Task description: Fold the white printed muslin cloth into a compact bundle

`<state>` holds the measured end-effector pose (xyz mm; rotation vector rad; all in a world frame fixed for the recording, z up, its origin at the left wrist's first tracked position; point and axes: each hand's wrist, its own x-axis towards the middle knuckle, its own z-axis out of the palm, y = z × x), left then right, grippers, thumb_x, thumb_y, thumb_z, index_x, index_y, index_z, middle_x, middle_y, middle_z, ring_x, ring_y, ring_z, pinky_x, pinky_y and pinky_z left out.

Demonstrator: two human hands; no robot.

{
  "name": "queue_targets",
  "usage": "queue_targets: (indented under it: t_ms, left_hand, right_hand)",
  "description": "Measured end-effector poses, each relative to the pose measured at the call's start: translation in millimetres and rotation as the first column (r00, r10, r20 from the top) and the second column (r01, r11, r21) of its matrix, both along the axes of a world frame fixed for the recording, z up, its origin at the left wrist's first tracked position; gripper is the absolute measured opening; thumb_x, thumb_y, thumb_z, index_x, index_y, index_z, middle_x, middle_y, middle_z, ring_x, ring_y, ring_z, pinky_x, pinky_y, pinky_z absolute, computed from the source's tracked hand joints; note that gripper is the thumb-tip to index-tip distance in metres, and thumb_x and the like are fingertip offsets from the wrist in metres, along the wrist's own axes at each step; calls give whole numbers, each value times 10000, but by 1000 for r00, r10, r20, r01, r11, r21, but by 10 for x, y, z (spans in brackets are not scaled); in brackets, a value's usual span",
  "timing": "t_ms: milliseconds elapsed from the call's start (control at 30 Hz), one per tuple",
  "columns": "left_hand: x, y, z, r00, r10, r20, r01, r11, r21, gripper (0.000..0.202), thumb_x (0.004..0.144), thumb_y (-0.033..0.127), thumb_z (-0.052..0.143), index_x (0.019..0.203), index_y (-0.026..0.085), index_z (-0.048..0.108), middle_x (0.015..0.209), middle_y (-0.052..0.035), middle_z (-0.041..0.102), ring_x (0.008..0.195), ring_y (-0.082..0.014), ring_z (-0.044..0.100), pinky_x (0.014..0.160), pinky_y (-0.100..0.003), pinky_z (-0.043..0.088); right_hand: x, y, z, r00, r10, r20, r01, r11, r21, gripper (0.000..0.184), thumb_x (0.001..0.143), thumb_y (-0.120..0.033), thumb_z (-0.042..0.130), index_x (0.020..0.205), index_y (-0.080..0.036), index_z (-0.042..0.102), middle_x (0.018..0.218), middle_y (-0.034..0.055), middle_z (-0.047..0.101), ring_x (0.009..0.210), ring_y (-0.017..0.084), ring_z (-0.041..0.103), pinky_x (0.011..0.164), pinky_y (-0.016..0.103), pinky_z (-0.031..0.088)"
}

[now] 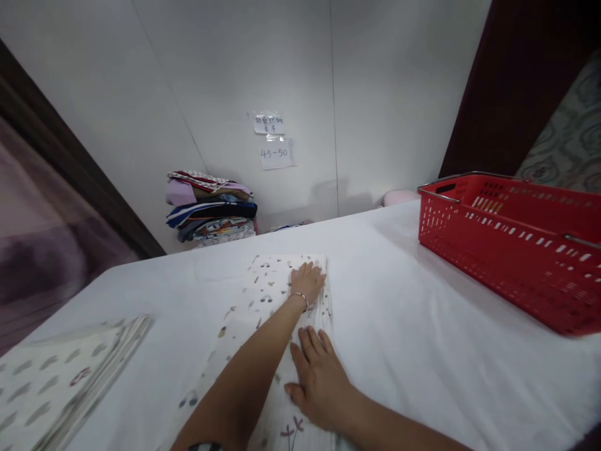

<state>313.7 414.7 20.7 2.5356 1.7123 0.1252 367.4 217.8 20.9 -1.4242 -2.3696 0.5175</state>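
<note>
A white cloth (253,307) with small rainbow and plant prints lies folded in a long strip on the white-covered table (385,300). My left hand (307,283), with a bracelet at the wrist, rests flat near the cloth's far right corner, fingers spread. Closer to me, my right hand (322,379) lies on the same cloth along its right edge, fingers apart and pressed down. Layered folds show along that right edge between the hands. My left forearm covers part of the cloth.
At the left lies another folded cloth (56,382) with grey cloud-like prints. A red plastic basket (507,250) with metal handles stands at the right. Beyond the far edge is a stack of folded fabrics (211,207). Paper notes (277,153) are taped to the wall.
</note>
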Motion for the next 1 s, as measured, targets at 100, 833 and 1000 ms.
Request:
queue_targets:
  t_ms: [100,833,1000]
  left_hand:
    - [108,167,-2,1000,18,2,-18,1000,0,669,844,589,78,1373,231,278,1479,-28,174,1359,-208,84,1080,-495,83]
    - [-142,-212,13,993,-92,79,101,988,-120,693,832,634,161,1366,212,293,1470,-60,198,1355,-211,119,1081,-462,72]
    - [-538,-566,162,998,-14,66,24,988,-151,530,883,518,223,1285,240,430,1430,-49,307,1337,-193,199,1078,-420,156]
  right_hand:
    - [7,7,14,1000,10,9,-10,1000,-18,647,875,-503,308,1389,-112,278,1468,163,91,1340,325,6,1069,519,20]
    - [-2,25,-5,999,5,40,-4,1000,-24,662,873,-518,310,1396,-115,259,1471,157,100,1343,315,38,1070,513,41]
    - [-6,4,1,999,-24,43,23,999,29,643,875,-513,313,1380,-115,296,1463,161,152,1346,302,50,1072,495,49]
